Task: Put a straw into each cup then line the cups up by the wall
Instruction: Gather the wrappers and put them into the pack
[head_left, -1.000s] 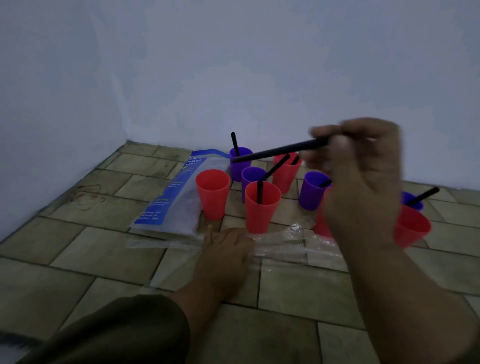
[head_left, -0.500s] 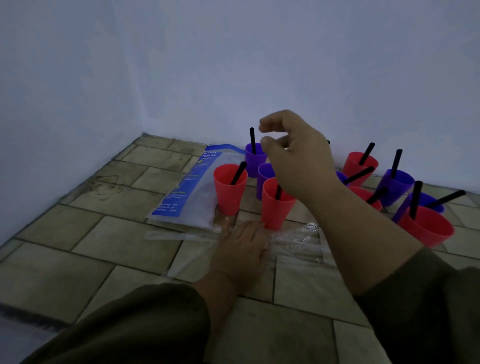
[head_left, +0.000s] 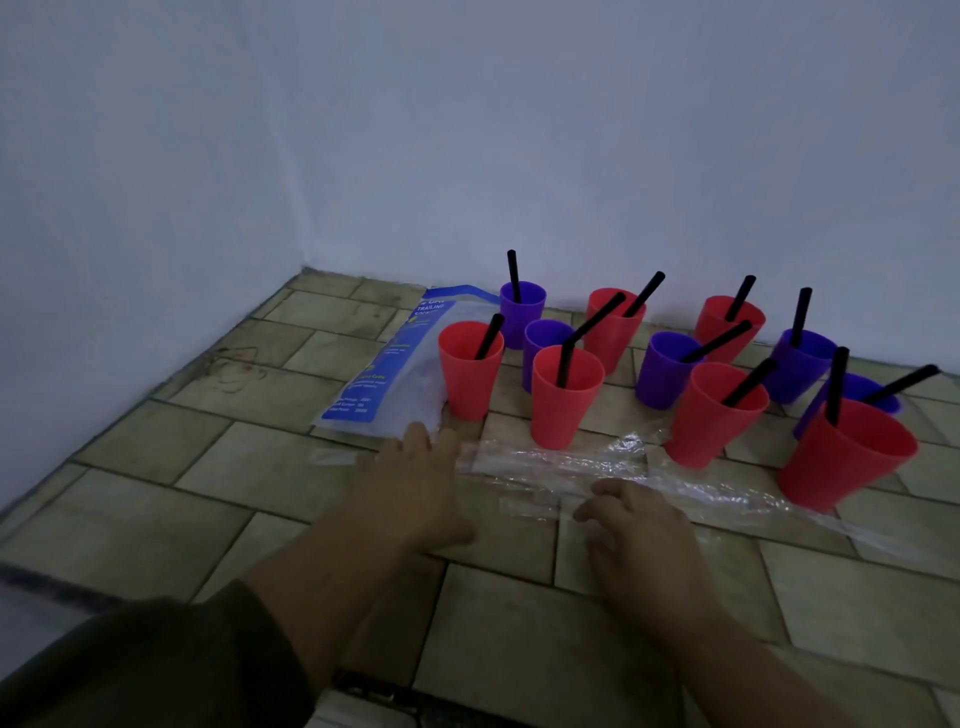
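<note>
Several red and purple plastic cups stand in a loose cluster on the tiled floor near the far wall, each one I can see into holding a black straw. The leftmost red cup has a short straw leaning in it. A clear plastic straw wrapper lies flat in front of the cups. My left hand lies palm down on the wrapper's left end, fingers spread. My right hand rests on the wrapper's near edge, fingers loosely curled, holding nothing that I can see.
A blue-and-white plastic bag lies to the left of the cups. The white walls meet in a corner at the back left. A red cup stands nearest on the right, over the wrapper's end. Bare tiles lie to the left and in front.
My right hand let go of the straw into the leftmost red cup, then dropped from above the cups down onto the wrapper. My left hand stayed on the wrapper.
</note>
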